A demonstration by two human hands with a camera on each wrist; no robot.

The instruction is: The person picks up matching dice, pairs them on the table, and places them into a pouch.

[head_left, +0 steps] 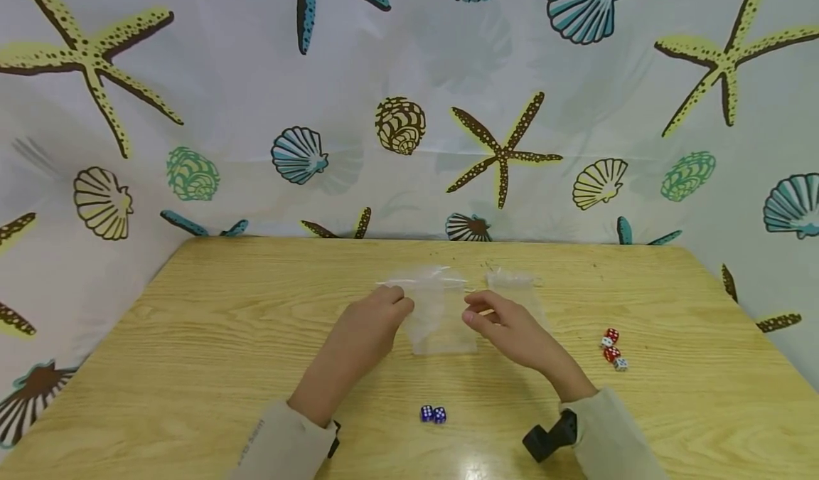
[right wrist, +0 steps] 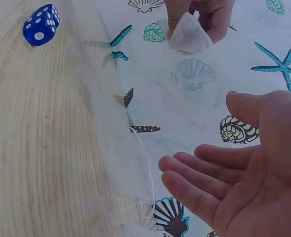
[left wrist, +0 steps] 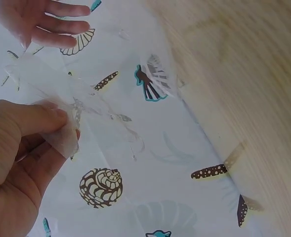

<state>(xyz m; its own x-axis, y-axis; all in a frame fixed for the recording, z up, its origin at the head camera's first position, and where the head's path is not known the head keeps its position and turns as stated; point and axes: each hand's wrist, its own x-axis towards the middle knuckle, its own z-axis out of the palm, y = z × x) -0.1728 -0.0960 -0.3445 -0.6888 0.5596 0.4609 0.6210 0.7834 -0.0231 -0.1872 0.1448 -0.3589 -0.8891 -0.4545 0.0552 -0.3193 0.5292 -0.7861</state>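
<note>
A curtained-off nook, in a home or elsewhere I cannot tell: a white sheet point(head_left: 409, 60) printed with shells point(head_left: 299, 155) and starfish point(head_left: 502, 154) hangs behind and along both sides of a wood-grain table point(head_left: 256, 309).

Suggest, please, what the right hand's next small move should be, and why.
The right hand should probably pinch the free side of the sheer white pouch. The left hand pinches only the opposite side, while the right's open fingers hold nothing close by. A second grip would likely steady the thin, limp material.
</note>
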